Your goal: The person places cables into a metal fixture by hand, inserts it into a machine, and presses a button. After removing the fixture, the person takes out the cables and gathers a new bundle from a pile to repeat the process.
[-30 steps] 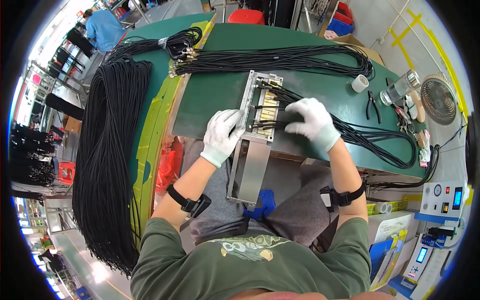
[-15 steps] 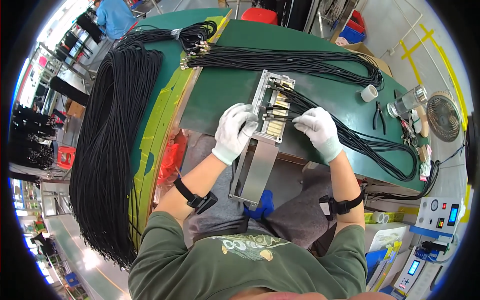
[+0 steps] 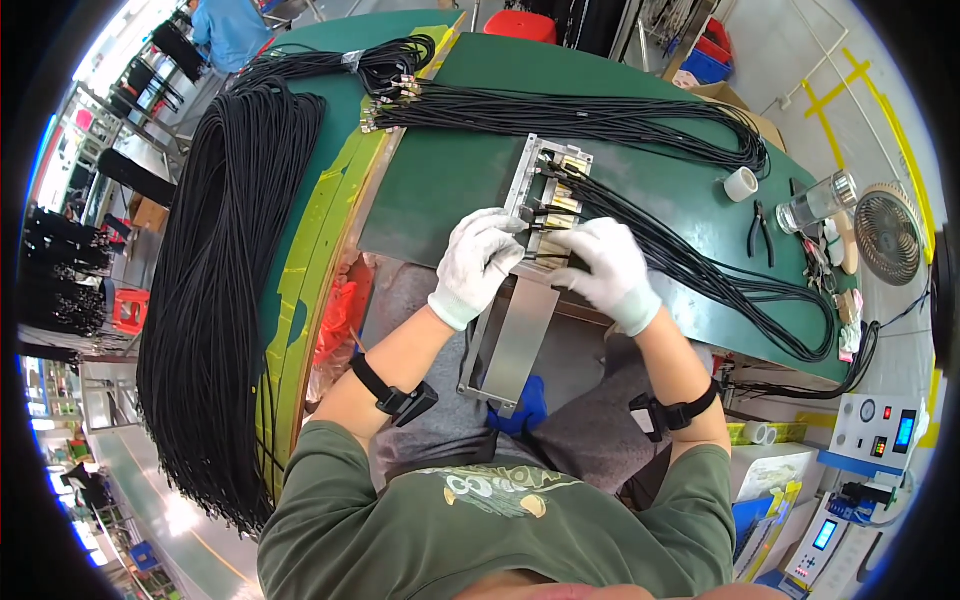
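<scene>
A metal fixture (image 3: pixel 516 190) with a row of pale yellow slots lies at the table's near edge. Several black cables (image 3: pixel 640 232) run from its slots to the right and loop back. My left hand (image 3: pixel 470 268), in a white glove, rests at the fixture's left side with fingers curled and fingertips pinched close to the slots; what they hold is hidden. Over the near end of the fixture is my right hand (image 3: pixel 610 275), also gloved, slightly blurred, its thumb apart from its fingers. The black cable ends close to both hands are partly covered.
A long bundle of black cables (image 3: pixel 220 300) hangs over the left bench; another bundle (image 3: pixel 590 120) lies across the far side of the green table (image 3: pixel 450 190). To the right are a white roll (image 3: pixel 740 184), pliers (image 3: pixel 760 236), a clear jar (image 3: pixel 815 203) and a fan (image 3: pixel 887 232).
My right hand has moved left and slightly nearer, from beside the cables to over the fixture's near end. My left hand has shifted slightly right, still at the fixture's left side.
</scene>
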Motion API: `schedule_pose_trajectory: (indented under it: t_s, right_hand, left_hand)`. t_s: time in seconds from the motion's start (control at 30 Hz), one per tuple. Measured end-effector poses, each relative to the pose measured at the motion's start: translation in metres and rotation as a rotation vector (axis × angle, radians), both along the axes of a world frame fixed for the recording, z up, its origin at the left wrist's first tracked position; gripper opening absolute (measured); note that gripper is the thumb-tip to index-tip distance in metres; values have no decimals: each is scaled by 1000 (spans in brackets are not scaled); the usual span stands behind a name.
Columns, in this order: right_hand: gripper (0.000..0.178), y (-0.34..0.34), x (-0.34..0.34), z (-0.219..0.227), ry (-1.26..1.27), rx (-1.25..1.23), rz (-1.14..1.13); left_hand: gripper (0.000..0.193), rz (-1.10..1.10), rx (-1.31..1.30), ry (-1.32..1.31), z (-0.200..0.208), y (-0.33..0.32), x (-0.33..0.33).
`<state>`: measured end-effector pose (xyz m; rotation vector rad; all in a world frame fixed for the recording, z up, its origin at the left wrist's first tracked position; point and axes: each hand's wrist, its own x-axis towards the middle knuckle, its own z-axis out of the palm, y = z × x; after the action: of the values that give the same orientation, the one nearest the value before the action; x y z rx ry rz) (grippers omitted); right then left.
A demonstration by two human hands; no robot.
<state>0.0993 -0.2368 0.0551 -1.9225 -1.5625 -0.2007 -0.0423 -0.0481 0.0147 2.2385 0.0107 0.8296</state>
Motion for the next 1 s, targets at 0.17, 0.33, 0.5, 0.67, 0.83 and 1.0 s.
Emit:
schedule_pose_trajectory:
  t_s: [0.17,0.33,0.5,0.67,0.83,1.0]
  right_hand:
    - [25,18,-30,1,132,-17,-1]
    - [20,10,-19,3,152,-48,13]
    - [19,18,-30,-4,-109,66,-22]
    - [22,12,-31,-6,-151,-2,-47]
    - [22,5,-24,-3,-90,17,-45]
    - [26,12,-27,-1,-72,27,-38]
  left_hand:
    - [10,-53,83,-16,6,-3,-3]
    - [9,-40,54,-15,4,-5,-3]
    - [7,-54,-28,21,0,-3,-3]
    - [8,-26,-41,0,-1,-4,-3]
    - [8,-6,-30,0,-2,-5,-4]
    - [6,-1,-22,13,-1,-3,-5]
